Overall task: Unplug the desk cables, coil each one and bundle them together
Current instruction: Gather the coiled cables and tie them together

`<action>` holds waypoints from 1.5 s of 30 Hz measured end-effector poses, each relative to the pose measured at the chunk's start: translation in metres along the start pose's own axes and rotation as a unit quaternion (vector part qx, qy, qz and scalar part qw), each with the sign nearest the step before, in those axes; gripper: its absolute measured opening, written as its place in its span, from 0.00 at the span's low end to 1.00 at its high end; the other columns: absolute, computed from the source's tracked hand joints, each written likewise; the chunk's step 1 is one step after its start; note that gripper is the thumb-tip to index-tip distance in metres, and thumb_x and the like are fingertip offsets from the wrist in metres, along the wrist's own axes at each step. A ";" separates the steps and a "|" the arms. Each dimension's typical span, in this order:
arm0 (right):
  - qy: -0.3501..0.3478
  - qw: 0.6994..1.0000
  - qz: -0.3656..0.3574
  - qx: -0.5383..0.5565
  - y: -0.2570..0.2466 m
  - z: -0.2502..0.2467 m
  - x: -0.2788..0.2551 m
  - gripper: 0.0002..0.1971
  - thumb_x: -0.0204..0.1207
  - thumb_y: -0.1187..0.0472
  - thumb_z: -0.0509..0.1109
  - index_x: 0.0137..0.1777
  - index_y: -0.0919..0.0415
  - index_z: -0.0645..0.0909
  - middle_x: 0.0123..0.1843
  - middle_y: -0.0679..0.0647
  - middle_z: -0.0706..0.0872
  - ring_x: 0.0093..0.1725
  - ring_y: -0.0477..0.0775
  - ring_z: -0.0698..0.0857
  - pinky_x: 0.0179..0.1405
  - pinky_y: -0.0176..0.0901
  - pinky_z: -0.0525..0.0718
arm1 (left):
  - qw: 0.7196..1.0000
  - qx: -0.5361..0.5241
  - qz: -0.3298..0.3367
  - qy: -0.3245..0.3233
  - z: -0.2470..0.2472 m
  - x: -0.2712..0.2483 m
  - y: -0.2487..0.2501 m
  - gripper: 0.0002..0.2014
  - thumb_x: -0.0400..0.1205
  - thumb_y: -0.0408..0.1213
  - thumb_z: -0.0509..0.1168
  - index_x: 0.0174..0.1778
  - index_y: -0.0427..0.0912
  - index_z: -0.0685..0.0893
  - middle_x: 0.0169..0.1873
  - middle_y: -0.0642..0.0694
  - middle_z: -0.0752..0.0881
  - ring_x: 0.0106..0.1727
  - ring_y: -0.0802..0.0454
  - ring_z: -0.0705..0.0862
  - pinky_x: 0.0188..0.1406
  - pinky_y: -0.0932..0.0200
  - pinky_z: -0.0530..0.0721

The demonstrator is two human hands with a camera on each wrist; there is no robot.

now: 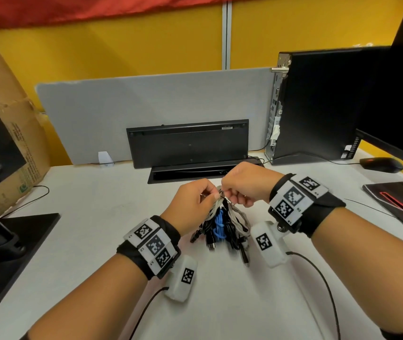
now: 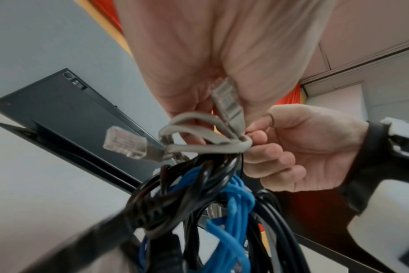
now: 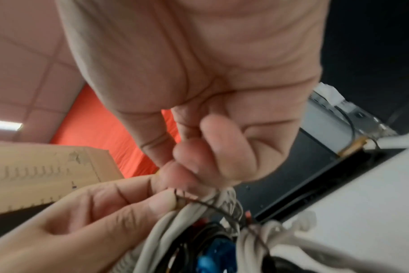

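Left hand (image 1: 190, 204): fingers curled, pinching the grey cable (image 2: 206, 146) at the bundle's top.
Right hand (image 1: 244, 185): fingers curled tight, pinching a thin dark tie (image 3: 213, 205) across the grey loops.
Bundle (image 1: 222, 229): grey, blue and black cables, lower ends on the worktop (image 1: 97, 229) between the wrists.

1. Both arms reach forward from the bottom corners, and the two hands meet in the middle.
2. The left hand (image 1: 190, 201) sits at about 9 o'clock from the right hand (image 1: 243, 184). They almost touch.
3. The left fingers (image 3: 138, 201) are bent and pinch something thin.
4. The right fingers (image 2: 266, 153) are curled in, pinching too.
5. Each wrist wears a black band.
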State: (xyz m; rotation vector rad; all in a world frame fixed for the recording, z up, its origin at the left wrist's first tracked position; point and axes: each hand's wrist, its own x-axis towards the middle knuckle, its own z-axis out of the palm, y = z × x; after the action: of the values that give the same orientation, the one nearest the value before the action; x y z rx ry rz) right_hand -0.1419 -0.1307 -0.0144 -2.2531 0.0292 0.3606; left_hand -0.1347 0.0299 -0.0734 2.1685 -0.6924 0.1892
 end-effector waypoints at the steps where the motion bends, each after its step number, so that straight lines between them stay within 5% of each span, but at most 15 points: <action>1: -0.007 1.000 0.007 0.016 0.001 0.001 0.000 0.13 0.73 0.64 0.61 0.29 0.61 0.80 0.22 0.53 0.79 0.19 0.49 0.72 0.20 0.36 0.71 | 1.000 0.000 -0.002 -0.003 0.000 0.000 0.000 0.05 0.84 0.34 0.64 0.43 0.44 0.83 0.35 0.53 0.83 0.36 0.57 0.81 0.41 0.63 0.81; 6: -0.041 0.997 0.033 0.058 0.007 0.005 0.002 0.14 0.73 0.63 0.59 0.28 0.61 0.80 0.20 0.51 0.71 0.18 0.48 0.63 0.18 0.34 0.60 | 1.000 0.008 0.018 -0.016 -0.001 -0.002 0.002 0.05 0.82 0.31 0.65 0.42 0.44 0.83 0.35 0.51 0.84 0.34 0.58 0.80 0.37 0.67 0.79; 12: 0.002 0.973 0.021 0.231 0.015 0.019 0.007 0.15 0.72 0.67 0.59 0.23 0.61 0.72 0.17 0.48 0.59 0.17 0.46 0.54 0.16 0.30 0.55 | 0.998 -0.006 0.003 -0.056 -0.012 0.004 0.005 0.05 0.78 0.28 0.67 0.38 0.38 0.86 0.30 0.48 0.84 0.27 0.62 0.78 0.31 0.64 0.82; 16: 0.025 0.956 0.011 0.294 0.014 0.023 0.010 0.17 0.71 0.69 0.58 0.21 0.59 0.68 0.17 0.48 0.58 0.17 0.46 0.53 0.16 0.28 0.54 | 0.997 0.018 -0.003 -0.078 -0.020 0.012 0.006 0.05 0.76 0.27 0.68 0.35 0.36 0.88 0.32 0.40 0.87 0.32 0.56 0.80 0.40 0.56 0.84; 22: 0.051 0.944 0.008 0.325 0.009 0.019 0.011 0.17 0.71 0.69 0.57 0.21 0.59 0.67 0.17 0.49 0.58 0.17 0.46 0.54 0.18 0.29 0.53 | 0.996 0.037 -0.010 -0.078 -0.021 0.019 -0.001 0.04 0.76 0.32 0.73 0.37 0.41 0.91 0.30 0.55 0.86 0.28 0.65 0.78 0.32 0.71 0.78; 30: 0.080 0.950 0.000 0.301 0.004 0.014 0.019 0.19 0.72 0.68 0.58 0.18 0.58 0.67 0.16 0.48 0.59 0.14 0.46 0.56 0.16 0.28 0.55 | 0.994 0.075 0.072 -0.025 -0.011 0.026 -0.014 0.04 0.77 0.32 0.71 0.38 0.41 0.90 0.32 0.53 0.86 0.35 0.58 0.82 0.40 0.63 0.83; 41: 0.087 0.957 -0.021 0.275 0.000 0.012 0.033 0.22 0.70 0.66 0.59 0.14 0.56 0.69 0.16 0.48 0.61 0.15 0.47 0.56 0.16 0.29 0.57 | 0.995 0.032 0.093 0.004 -0.009 0.031 -0.034 0.04 0.79 0.33 0.70 0.45 0.42 0.91 0.39 0.51 0.89 0.43 0.51 0.86 0.49 0.46 0.87; 45: 0.085 0.989 -0.024 0.121 -0.012 -0.006 0.031 0.17 0.66 0.61 0.62 0.15 0.55 0.74 0.18 0.51 0.65 0.17 0.50 0.61 0.18 0.34 0.62 | 0.995 0.055 0.082 -0.006 -0.016 0.040 -0.032 0.03 0.79 0.36 0.72 0.43 0.44 0.91 0.38 0.56 0.89 0.43 0.53 0.85 0.49 0.51 0.85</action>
State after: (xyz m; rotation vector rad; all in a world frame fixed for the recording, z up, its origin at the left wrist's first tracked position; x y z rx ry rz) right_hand -0.1087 -0.1243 -0.0108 -2.0331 0.1014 0.1306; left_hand -0.0828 0.0415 -0.0702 2.2184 -0.8867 0.3085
